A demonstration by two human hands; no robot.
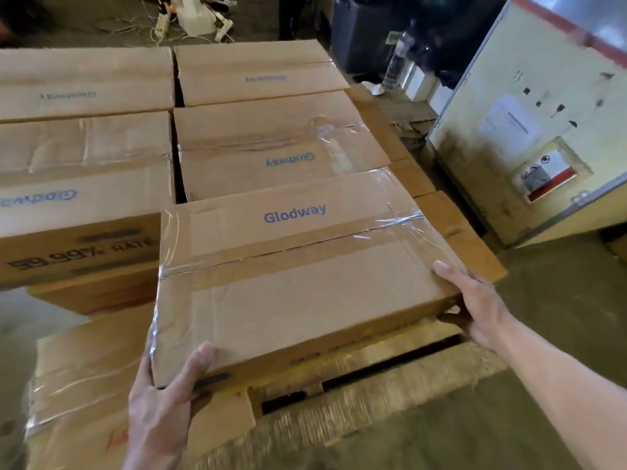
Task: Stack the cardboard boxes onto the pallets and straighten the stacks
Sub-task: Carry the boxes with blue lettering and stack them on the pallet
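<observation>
- At the far left, stacked boxes [81, 144] stand in rows, their blue print upside down from here.
- Below them, near the bottom left corner, a low taped carton [81, 378] lies flat.
- The left hand [163, 412] grips the near left corner of the front box [288, 273], thumb on top and fingers wrapped round the side.
- That box, marked "Glodway" and taped across its lid, sits in the near row, its far edge against the next box behind it. I cannot tell if it rests fully.
- The pallet [373, 385] shows under its near edge.
- The right hand [475, 307] holds the near right corner, thumb on the top edge, fingers curled underneath.
- A pale cabinet [509, 137] stands well apart at the right.
</observation>
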